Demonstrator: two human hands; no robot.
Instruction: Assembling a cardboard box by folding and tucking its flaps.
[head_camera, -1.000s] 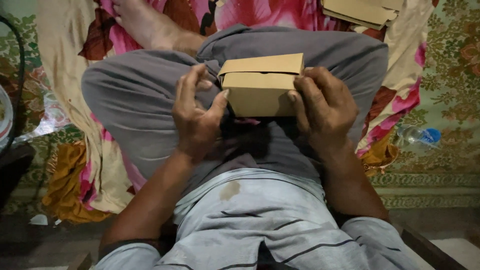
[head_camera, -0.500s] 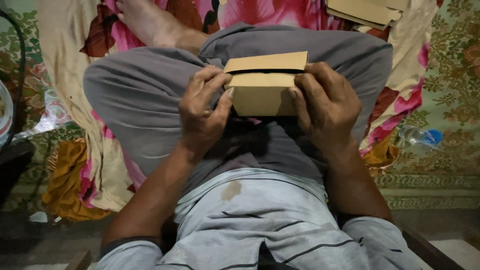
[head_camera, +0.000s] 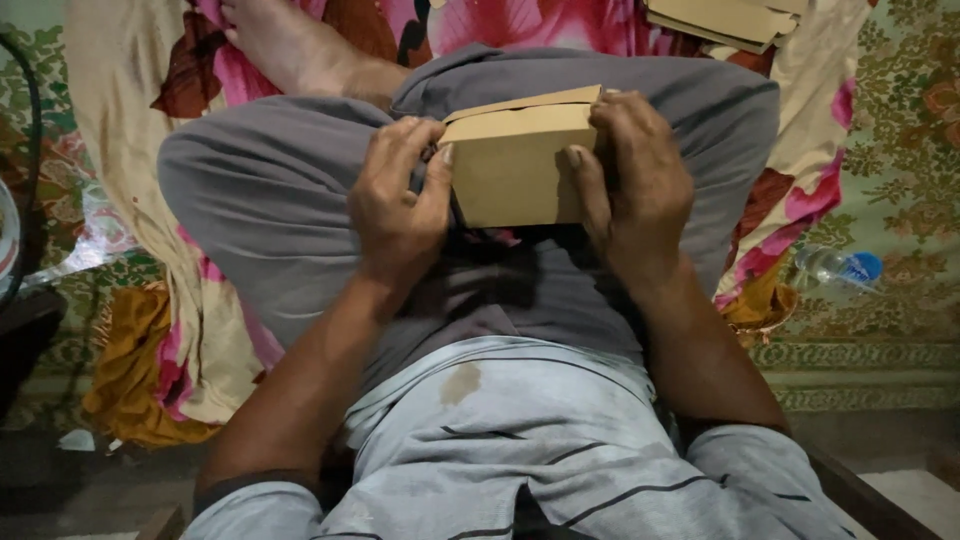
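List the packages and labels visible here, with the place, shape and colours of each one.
Box: plain brown cardboard, rectangular, held over the lap between left hand and right hand, top flap slightly raised.
Flat cardboard stack: brown, folded pieces, top edge of the view, on the flowered cloth.
Bottle: clear plastic with blue cap, lying on its side on the patterned mat, at the right.
No signs or screens visible.
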